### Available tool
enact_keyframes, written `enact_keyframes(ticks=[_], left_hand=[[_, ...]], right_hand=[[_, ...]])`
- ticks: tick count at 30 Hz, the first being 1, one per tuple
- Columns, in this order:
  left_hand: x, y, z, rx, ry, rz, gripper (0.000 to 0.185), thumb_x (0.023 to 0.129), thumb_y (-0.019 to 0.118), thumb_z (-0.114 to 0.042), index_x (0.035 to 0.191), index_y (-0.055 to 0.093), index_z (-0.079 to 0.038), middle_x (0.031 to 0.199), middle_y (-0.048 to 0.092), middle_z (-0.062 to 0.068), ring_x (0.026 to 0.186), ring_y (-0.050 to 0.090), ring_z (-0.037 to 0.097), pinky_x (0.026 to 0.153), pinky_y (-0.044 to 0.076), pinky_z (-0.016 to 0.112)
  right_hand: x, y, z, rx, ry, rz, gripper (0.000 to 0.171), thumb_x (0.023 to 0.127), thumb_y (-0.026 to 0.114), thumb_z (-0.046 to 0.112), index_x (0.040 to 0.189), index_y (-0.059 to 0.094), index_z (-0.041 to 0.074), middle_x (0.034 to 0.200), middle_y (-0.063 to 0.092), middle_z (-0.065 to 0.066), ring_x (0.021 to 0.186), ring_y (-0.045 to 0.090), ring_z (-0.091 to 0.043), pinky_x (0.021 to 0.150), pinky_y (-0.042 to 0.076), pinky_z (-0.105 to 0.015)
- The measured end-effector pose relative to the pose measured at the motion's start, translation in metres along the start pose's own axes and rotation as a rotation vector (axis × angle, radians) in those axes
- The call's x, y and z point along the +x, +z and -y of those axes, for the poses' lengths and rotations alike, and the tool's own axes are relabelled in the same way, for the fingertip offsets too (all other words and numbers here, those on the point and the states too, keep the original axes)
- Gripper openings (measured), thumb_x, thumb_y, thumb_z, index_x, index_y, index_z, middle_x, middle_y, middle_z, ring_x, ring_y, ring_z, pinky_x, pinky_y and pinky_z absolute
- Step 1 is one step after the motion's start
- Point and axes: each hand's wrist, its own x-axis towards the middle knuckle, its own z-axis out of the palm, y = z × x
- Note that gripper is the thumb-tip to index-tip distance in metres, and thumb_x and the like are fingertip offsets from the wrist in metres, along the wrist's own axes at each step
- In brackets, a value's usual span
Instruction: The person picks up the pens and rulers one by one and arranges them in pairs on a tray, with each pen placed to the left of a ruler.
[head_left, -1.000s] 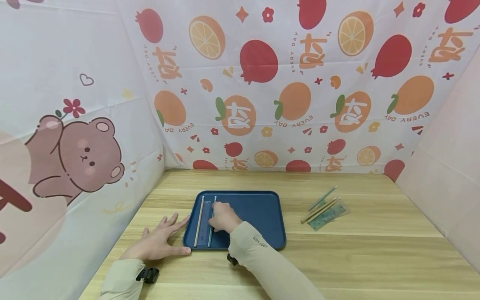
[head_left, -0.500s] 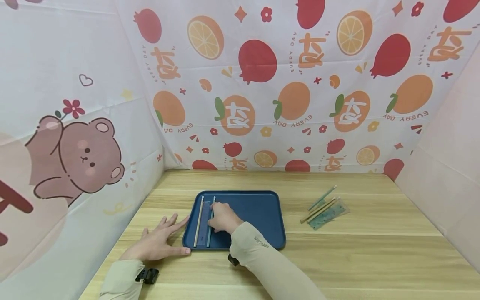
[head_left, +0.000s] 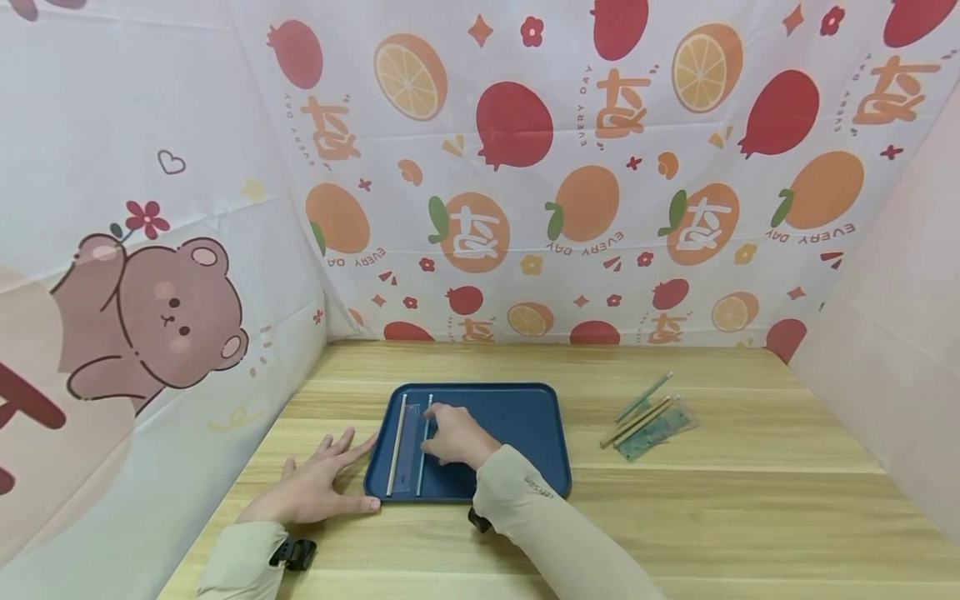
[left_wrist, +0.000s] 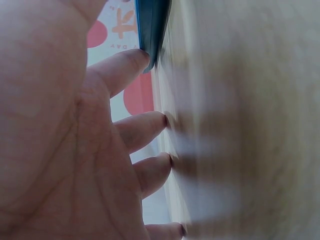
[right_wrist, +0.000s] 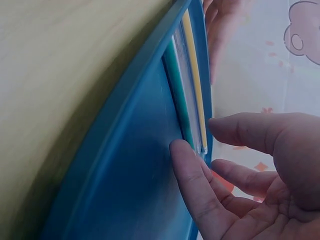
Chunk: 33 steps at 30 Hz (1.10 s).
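Observation:
A blue tray (head_left: 495,433) lies on the table. Inside its left part a yellow pencil (head_left: 397,446), a clear ruler (head_left: 407,450) and a green pencil (head_left: 422,467) lie side by side, lengthwise. My left hand (head_left: 311,485) spreads its fingers at the tray's left edge; a fingertip touches the tray wall (left_wrist: 152,30) in the left wrist view. Over the green pencil hovers my right hand (head_left: 459,435), thumb and fingers apart, with nothing gripped. In the right wrist view the right fingers (right_wrist: 192,180) extend near the end of the green pencil (right_wrist: 177,95).
On the table right of the tray, several more pencils (head_left: 637,423) lie loosely across clear, green-patterned rulers (head_left: 656,432). Printed cloth (head_left: 517,208) hangs behind the table, and more cloth (head_left: 262,350) stands along the left side.
My right hand has let go of the green pencil, opened its fingers and shifted slightly right. The green pencil was nudged slightly beside the ruler. My left hand stays at the tray edge.

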Motion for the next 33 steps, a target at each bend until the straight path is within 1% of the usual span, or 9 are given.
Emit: enact_keyframes(ticks=[7,13,18,23,27,33], left_hand=[[0.002,-0.001,-0.001,-0.021,-0.019,0.008,0.108,0.08,0.085,-0.067,0.168,0.039,-0.024,0.174,0.022,0.033,0.155,0.012,0.07,0.103,0.003,0.099],[0.0,0.005,0.001,-0.02,-0.022,0.026,0.107,0.082,0.084,-0.068,0.168,0.039,-0.024,0.174,0.022,0.033,0.154,0.013,0.07,0.102,0.003,0.1],[-0.001,0.003,0.003,0.0,0.006,-0.007,0.106,0.083,0.083,-0.068,0.168,0.04,-0.022,0.173,0.024,0.034,0.153,0.016,0.072,0.1,0.006,0.101],[-0.004,0.003,0.006,0.02,0.009,-0.017,0.106,0.083,0.082,-0.069,0.167,0.04,-0.021,0.172,0.025,0.034,0.152,0.017,0.072,0.099,0.007,0.101],[-0.003,0.004,0.005,0.02,0.019,-0.024,0.105,0.083,0.082,-0.069,0.167,0.041,-0.021,0.172,0.026,0.034,0.152,0.018,0.073,0.099,0.008,0.102],[-0.001,0.004,0.002,0.035,0.028,-0.028,0.106,0.083,0.082,-0.07,0.167,0.041,-0.02,0.171,0.028,0.035,0.151,0.021,0.073,0.099,0.01,0.101]], right_hand=[[-0.006,-0.008,-0.009,-0.002,-0.037,-0.014,0.054,0.102,0.076,0.015,0.151,0.057,0.01,0.08,0.067,-0.001,0.063,0.068,-0.015,0.075,0.062,-0.035],[-0.018,-0.012,-0.017,0.012,-0.049,-0.018,0.054,0.1,0.078,0.013,0.15,0.058,0.008,0.078,0.066,-0.003,0.061,0.068,-0.017,0.072,0.06,-0.035],[-0.022,-0.019,-0.022,0.031,-0.065,-0.042,0.052,0.1,0.078,0.013,0.148,0.059,0.009,0.082,0.064,-0.003,0.062,0.068,-0.017,0.069,0.06,-0.033],[-0.024,-0.025,-0.033,0.065,-0.08,-0.041,0.049,0.1,0.077,0.013,0.146,0.061,0.009,0.085,0.063,-0.004,0.062,0.067,-0.017,0.064,0.059,-0.029],[-0.028,-0.033,-0.043,0.099,-0.092,-0.046,0.048,0.1,0.077,0.013,0.146,0.061,0.007,0.086,0.063,-0.006,0.063,0.068,-0.019,0.065,0.059,-0.031],[-0.035,-0.047,-0.058,0.136,-0.095,-0.058,0.049,0.101,0.076,0.013,0.146,0.06,0.005,0.089,0.064,-0.006,0.065,0.071,-0.021,0.067,0.064,-0.034]])
